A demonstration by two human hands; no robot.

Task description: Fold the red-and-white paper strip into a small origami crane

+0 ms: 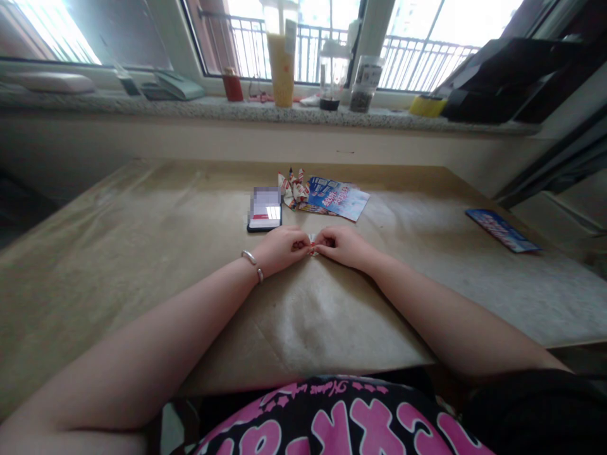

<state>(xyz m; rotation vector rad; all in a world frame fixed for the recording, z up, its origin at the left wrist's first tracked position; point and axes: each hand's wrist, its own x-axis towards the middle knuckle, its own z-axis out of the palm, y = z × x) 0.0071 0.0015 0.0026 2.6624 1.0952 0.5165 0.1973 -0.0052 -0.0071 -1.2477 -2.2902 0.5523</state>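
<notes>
Both hands meet at the middle of the table, pinching a small piece of printed paper (312, 245), white with red marks. My left hand (284, 245), with a silver bracelet at its wrist, grips the left side between thumb and fingers. From the right, my right hand (345, 244) holds the other side the same way. Most of the paper is hidden by the fingers, so its full shape cannot be made out. Just beyond the hands lie folded paper shapes (294, 189) in a small pile, beside several blue printed leaflets (339, 198).
A phone (264, 212) lies left of the folded paper, its screen lit. Another blue leaflet (502, 230) rests near the table's right edge. Behind the table (142, 253), the windowsill (190, 109) carries a tall cup (282, 69), a red container (232, 85) and a yellow object (427, 105).
</notes>
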